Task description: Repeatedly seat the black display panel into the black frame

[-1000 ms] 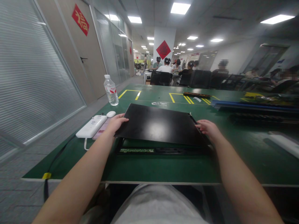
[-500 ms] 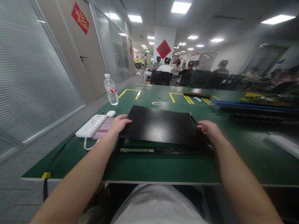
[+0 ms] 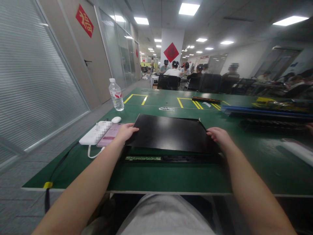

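Head view: left hand (image 3: 127, 132) pinches a black panel (image 3: 168, 132) by its nine o'clock edge; right hand (image 3: 218, 136) pinches it at three. The panel is over a frame (image 3: 190, 158), on a green table (image 3: 168, 178). From it, phone (image 3: 110, 134) at nine, bottle (image 3: 116, 96) at ten.

panel (image 3: 168, 132) between left hand (image 3: 126, 132) and right hand (image 3: 218, 135) | phone (image 3: 110, 135) left of panel | bottle (image 3: 116, 96) behind phone, on table (image 3: 171, 178)

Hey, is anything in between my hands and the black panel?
Nothing visible blocks your left hand, which grips the black panel by its left edge. Along the right edge, a dark strip meets your right hand; whether that hand holds strip or panel is unclear.
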`<action>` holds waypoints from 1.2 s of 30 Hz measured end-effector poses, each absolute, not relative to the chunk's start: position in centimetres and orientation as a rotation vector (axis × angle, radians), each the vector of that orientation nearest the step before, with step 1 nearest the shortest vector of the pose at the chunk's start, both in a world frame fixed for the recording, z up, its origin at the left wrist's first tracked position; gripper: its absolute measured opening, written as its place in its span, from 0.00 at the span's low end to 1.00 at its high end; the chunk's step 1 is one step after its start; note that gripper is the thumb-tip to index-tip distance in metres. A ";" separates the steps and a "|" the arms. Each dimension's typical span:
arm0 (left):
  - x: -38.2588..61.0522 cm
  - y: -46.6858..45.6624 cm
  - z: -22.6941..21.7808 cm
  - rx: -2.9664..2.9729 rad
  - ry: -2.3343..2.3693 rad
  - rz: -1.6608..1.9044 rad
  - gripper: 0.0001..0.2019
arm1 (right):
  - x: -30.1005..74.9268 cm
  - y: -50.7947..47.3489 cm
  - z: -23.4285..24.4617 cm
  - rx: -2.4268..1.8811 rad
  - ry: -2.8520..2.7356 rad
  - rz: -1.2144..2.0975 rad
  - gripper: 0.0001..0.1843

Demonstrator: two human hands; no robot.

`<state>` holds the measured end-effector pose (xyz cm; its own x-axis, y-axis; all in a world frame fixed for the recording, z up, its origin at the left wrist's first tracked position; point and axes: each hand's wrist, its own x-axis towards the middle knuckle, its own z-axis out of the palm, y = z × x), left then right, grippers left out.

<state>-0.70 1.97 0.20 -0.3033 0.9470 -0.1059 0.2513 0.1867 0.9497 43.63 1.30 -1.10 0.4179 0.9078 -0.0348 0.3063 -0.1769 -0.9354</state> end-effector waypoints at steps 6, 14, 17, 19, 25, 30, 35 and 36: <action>-0.8 2.3 -0.2 1.107 1.676 1.149 0.19 | 44.0 1.6 -1.8 -1.717 -1.138 0.718 0.12; -0.1 1.5 0.5 1.136 1.694 1.140 0.17 | 44.1 1.7 -2.0 -1.713 -1.168 0.654 0.14; 0.2 1.4 0.6 1.131 1.686 1.147 0.18 | 44.1 1.7 -2.0 -1.748 -1.205 0.614 0.15; 0.3 1.3 0.7 1.135 1.700 1.150 0.18 | 44.2 1.7 -2.1 -1.783 -1.242 0.568 0.15; 0.3 1.3 0.6 1.155 1.749 1.149 0.19 | 44.7 2.1 -2.7 -1.864 -1.347 0.460 0.15; 0.3 1.3 0.5 1.183 1.749 1.121 0.19 | 44.7 2.1 -2.7 -1.895 -1.406 0.427 0.14; 0.2 1.3 0.2 1.184 1.728 1.142 0.22 | 44.0 1.4 -2.0 -1.951 -1.457 0.352 0.12; 0.2 1.4 0.1 1.184 1.721 1.147 0.23 | 43.9 1.3 -1.9 -1.956 -1.460 0.348 0.12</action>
<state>0.21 1.38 0.07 -0.2999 0.9503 -0.0838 0.2887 0.1742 0.9415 43.90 1.33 -1.87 0.3403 0.9245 0.1716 0.7480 -0.1555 -0.6452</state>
